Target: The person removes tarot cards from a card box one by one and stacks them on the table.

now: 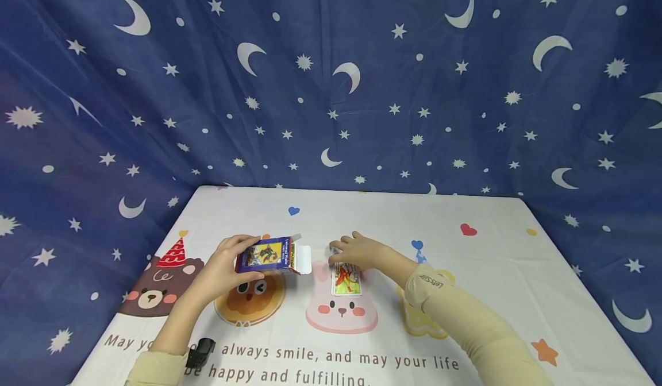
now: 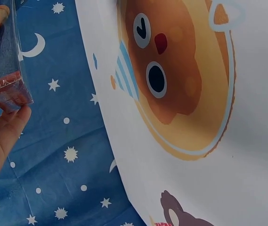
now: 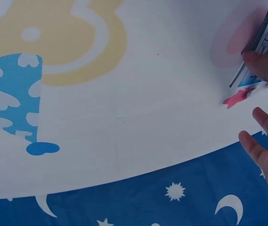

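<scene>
My left hand point(image 1: 221, 268) holds a blue tarot card box point(image 1: 264, 255) above the table, thumb on one side and fingers on the other. The box's white end flap point(image 1: 304, 259) stands open, facing right, and a strip of coloured print shows at the opening. In the left wrist view the closed reddish end of the box point(image 2: 11, 89) shows beside my fingertips. My right hand point(image 1: 367, 252) grips the far part of a stack of cards point(image 1: 346, 281) on the table. In the right wrist view my thumb lies against the stack's edge point(image 3: 266, 35), with two fingers spread away.
A white tablecloth point(image 1: 414, 340) printed with cartoon animals, hearts and lettering covers the table. Behind it and at the sides hangs a blue curtain point(image 1: 331, 87) with moons and stars. A black band point(image 1: 200, 352) sits on my left wrist.
</scene>
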{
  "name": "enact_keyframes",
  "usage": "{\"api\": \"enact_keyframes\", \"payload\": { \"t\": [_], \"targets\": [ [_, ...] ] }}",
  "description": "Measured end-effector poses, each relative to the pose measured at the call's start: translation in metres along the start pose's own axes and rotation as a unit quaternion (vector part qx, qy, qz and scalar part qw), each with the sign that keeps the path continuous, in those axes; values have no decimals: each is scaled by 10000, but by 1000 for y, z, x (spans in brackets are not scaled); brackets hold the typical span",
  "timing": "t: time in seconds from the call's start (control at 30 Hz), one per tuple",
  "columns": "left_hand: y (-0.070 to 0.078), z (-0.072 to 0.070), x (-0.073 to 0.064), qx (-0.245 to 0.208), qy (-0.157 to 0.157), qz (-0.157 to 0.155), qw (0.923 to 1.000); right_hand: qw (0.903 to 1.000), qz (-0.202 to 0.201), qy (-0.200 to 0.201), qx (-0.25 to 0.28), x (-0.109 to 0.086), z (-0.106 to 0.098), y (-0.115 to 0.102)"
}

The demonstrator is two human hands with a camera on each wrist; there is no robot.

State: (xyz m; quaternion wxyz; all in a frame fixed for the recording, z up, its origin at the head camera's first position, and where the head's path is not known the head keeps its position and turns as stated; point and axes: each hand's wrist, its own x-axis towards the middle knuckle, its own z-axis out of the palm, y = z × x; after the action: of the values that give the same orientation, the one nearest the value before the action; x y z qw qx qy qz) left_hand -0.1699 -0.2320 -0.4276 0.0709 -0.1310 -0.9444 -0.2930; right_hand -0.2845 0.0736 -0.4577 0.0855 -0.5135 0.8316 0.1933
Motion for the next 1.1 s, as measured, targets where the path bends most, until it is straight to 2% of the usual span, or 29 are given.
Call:
{"api": "enact_keyframes", "payload": {
  "t": [0.2, 0.5, 0.87, 1.1],
  "targets": [
    [1, -1, -1, -17, 14, 30, 10000, 9999, 123, -75, -6, -1, -2, 2],
    [1, -2, 0, -10, -4, 20, 10000, 10000, 50, -66, 16, -1, -1, 2],
    [1, -1, -1, -34, 15, -49, 10000, 9985, -129, -112, 523, -9, 1, -10],
    [2, 0, -1, -11, -11, -37, 10000, 9982, -117, -136, 568, -13, 1, -13]
  ]
}}
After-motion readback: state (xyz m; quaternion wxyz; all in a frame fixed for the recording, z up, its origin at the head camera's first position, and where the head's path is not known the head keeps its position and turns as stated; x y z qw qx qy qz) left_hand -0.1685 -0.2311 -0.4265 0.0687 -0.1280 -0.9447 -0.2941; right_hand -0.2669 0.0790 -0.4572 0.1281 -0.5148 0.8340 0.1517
